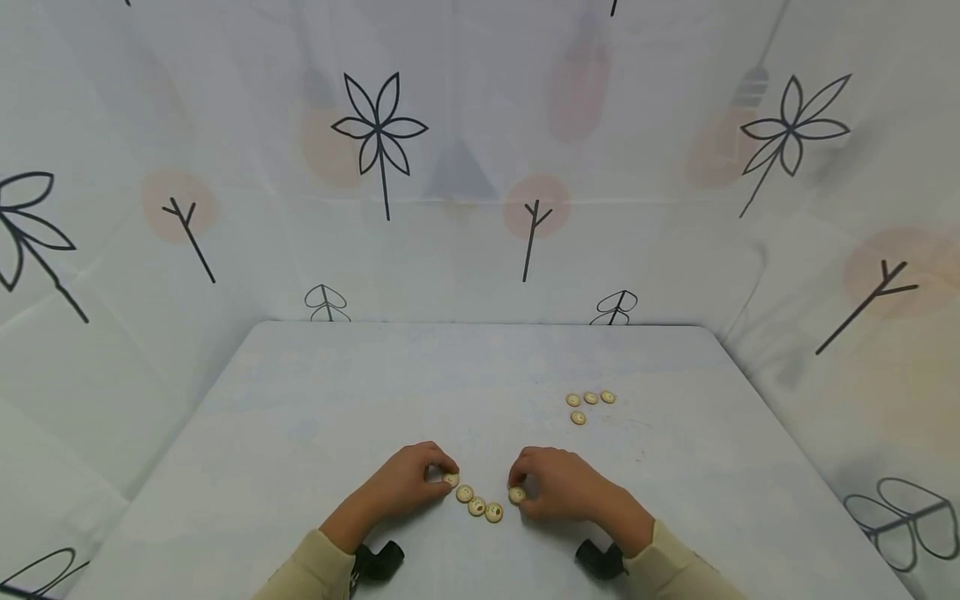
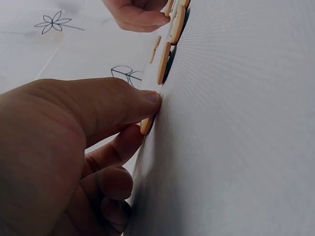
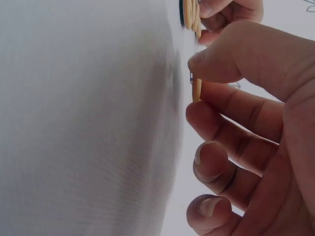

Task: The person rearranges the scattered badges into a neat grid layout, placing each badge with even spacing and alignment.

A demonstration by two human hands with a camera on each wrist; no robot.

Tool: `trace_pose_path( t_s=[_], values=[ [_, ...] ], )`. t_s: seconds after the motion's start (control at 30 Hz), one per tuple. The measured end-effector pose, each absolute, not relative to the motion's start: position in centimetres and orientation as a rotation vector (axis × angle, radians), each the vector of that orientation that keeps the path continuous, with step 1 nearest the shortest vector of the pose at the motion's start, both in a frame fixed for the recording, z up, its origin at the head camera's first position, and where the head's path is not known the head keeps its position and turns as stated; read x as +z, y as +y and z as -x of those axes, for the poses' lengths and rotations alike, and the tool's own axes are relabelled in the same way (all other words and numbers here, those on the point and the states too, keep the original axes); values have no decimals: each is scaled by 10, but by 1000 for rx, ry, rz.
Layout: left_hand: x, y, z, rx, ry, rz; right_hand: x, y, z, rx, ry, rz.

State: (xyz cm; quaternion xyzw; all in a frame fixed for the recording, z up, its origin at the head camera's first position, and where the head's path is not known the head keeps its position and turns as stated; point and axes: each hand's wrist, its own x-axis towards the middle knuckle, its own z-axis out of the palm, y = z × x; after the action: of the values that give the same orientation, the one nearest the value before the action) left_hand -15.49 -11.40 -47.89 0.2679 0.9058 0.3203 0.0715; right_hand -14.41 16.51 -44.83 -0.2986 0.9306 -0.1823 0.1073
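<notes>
Left hand [image 1: 405, 479], thumb and fingertip nipping a button [image 1: 451, 480] just left of the three-button row [image 1: 477, 506]; right hand [image 1: 562, 483], across that row, pinching another button [image 1: 517, 496]! Beyond the row, off right, four more buttons [image 1: 591, 398] lie on the table [image 1: 360, 375].

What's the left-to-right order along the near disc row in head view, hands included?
Bare left hand, round cream disc it pinches, first loose disc, second loose disc, third loose disc, right-pinched disc, bare right hand.
</notes>
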Motion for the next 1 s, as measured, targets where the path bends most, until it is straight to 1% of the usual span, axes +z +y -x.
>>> trace_pose_path(
  t_s=[0.8,1.0],
  values=[
    [-481,-115,156,980,2707,-801,-446,186,157,-551,2882,749],
    [-481,-114,157,965,2710,-797,-445,191,161,-571,2910,654]
  ],
)
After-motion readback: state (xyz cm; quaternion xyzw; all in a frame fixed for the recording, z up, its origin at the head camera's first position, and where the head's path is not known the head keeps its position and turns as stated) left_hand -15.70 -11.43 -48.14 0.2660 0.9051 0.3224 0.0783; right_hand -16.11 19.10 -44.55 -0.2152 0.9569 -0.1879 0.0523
